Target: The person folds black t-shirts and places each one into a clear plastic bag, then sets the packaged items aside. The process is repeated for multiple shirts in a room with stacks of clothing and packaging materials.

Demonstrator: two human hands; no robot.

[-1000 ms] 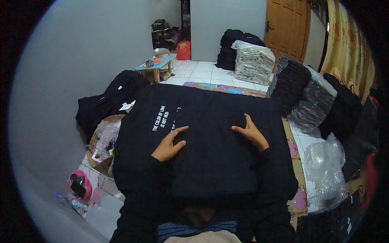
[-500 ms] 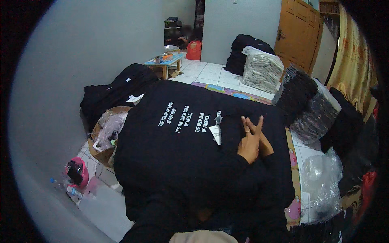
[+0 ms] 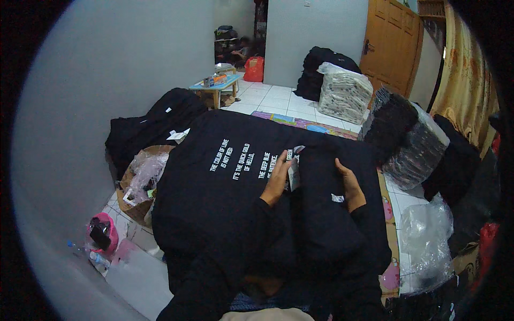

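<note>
A black shirt (image 3: 214, 214) with white printed lines of lettering lies spread out in front of me. Part of it is folded over into a narrow black section (image 3: 316, 176) with light lettering low on its right side. My left hand (image 3: 276, 179) rests along this section's left edge, fingers stretched out, beside a white paper tag (image 3: 294, 174) that is partly covered. Against the right edge lies my right hand (image 3: 350, 187), with its thumb side extended and the other fingers mostly hidden. Both forearms, in black sleeves, cross over the shirt's lower part.
At left are a black clothing pile (image 3: 152, 120), a carton (image 3: 128, 192) with clear plastic, and a pink basin (image 3: 101, 232). Plastic-wrapped bundles (image 3: 415, 142) and a clear plastic bag (image 3: 426, 230) lie at right. Farther back stand a low blue table (image 3: 217, 84) and another person (image 3: 242, 49).
My hands were crossed close together at the right; now they are apart on either side of a folded section. The left hand sits farther left, and the tag is now partly covered.
</note>
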